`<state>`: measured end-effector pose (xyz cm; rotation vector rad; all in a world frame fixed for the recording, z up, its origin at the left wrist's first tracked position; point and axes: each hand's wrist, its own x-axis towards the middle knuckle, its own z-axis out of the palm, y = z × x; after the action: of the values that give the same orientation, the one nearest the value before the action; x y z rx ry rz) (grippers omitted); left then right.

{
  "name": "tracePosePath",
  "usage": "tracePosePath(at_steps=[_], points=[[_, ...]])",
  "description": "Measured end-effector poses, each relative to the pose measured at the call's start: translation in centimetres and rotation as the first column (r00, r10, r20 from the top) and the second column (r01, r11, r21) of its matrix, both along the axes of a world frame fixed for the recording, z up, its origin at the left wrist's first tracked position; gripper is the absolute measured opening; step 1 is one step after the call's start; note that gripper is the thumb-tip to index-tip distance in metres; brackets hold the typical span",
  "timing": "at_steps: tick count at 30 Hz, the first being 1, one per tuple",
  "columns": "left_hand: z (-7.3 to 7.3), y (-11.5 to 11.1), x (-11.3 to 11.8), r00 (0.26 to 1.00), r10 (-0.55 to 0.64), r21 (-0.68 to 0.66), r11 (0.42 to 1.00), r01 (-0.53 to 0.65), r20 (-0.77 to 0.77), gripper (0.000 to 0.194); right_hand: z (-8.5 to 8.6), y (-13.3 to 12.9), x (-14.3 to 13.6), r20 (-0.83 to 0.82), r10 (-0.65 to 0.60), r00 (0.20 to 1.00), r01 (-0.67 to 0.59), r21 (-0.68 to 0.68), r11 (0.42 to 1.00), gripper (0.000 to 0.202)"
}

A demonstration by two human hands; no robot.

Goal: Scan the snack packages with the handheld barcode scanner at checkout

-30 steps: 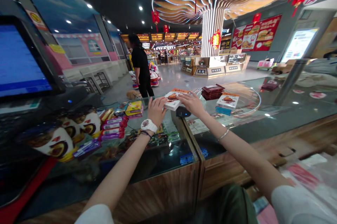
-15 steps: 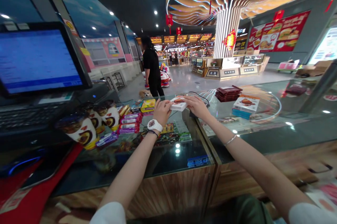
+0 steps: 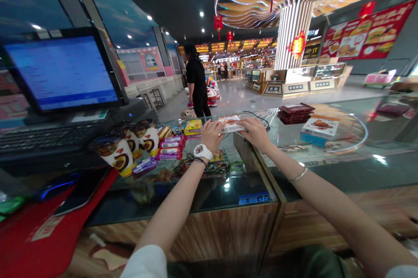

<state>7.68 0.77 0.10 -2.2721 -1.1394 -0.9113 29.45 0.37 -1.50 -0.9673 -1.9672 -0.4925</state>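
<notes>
A flat white box point(image 3: 231, 123) with a brown and orange picture on top is held just above or on the far part of the glass counter. My left hand point(image 3: 213, 133) grips its left side, a white watch on the wrist. On its right side, the fingers of my right hand point(image 3: 255, 132) are closed against the edge. To the left of my left hand lie a yellow packet point(image 3: 193, 127) and several purple-wrapped snack packs point(image 3: 170, 147). A stack of dark red packets point(image 3: 295, 113) and a stack of similar white and blue boxes point(image 3: 320, 127) are to the right.
A monitor point(image 3: 62, 69) and a keyboard point(image 3: 48, 136) stand at the left. Several patterned cups point(image 3: 119, 158) are beside them. A phone point(image 3: 81, 193) lies on a red mat point(image 3: 75, 230). Beyond the counter stands a person in black point(image 3: 196, 79) near a dog point(image 3: 188, 114).
My view has turned left, so the scene sits further right. Both hands stay on the white box, which now lies squarer to me.
</notes>
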Motion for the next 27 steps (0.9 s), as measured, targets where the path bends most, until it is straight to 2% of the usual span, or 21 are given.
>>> tracePosePath(at_steps=[8, 11, 13, 15, 17, 20, 23, 27], points=[[-0.2, 0.2, -0.1, 0.997, -0.055, -0.009, 0.998, 0.056, 0.047, 0.021, -0.3, 0.9, 0.6, -0.010, -0.006, 1.000, 0.005, -0.080, 0.997, 0.027], [-0.4, 0.5, -0.1, 0.996, -0.053, -0.016, 0.998, 0.055, 0.074, 0.020, 0.1, 1.6, 1.8, -0.005, 0.139, 0.990, -0.138, -0.171, 0.976, 0.043], [-0.4, 0.7, -0.2, 0.995, -0.046, -0.019, 0.999, 0.048, 0.086, 0.019, 0.1, 2.2, 3.4, -0.015, 0.277, 0.961, -0.271, -0.255, 0.928, 0.064], [-0.5, 0.9, -0.2, 0.996, -0.035, -0.024, 0.999, 0.037, 0.082, 0.019, 0.0, 3.0, 5.5, -0.076, 0.316, 0.946, -0.322, -0.350, 0.880, 0.075], [-0.5, 1.1, -0.3, 0.997, -0.026, -0.029, 0.999, 0.028, 0.074, 0.018, -0.3, 3.7, 7.6, -0.102, 0.305, 0.947, -0.318, -0.443, 0.838, 0.073], [-0.6, 1.4, -0.3, 0.997, -0.029, -0.032, 0.999, 0.031, 0.066, 0.016, -0.7, 4.4, 9.9, -0.131, 0.304, 0.944, -0.327, -0.507, 0.797, 0.062], [-0.9, 1.8, -0.4, 0.997, -0.032, -0.029, 0.999, 0.034, 0.070, 0.016, -1.0, 4.8, 11.3, -0.158, 0.256, 0.954, -0.301, -0.505, 0.809, 0.055], [-1.2, 2.1, -0.5, 0.996, -0.034, -0.027, 0.999, 0.036, 0.085, 0.017, -2.6, 5.4, 12.0, -0.028, 0.196, 0.980, -0.183, -0.512, 0.840, 0.070]])
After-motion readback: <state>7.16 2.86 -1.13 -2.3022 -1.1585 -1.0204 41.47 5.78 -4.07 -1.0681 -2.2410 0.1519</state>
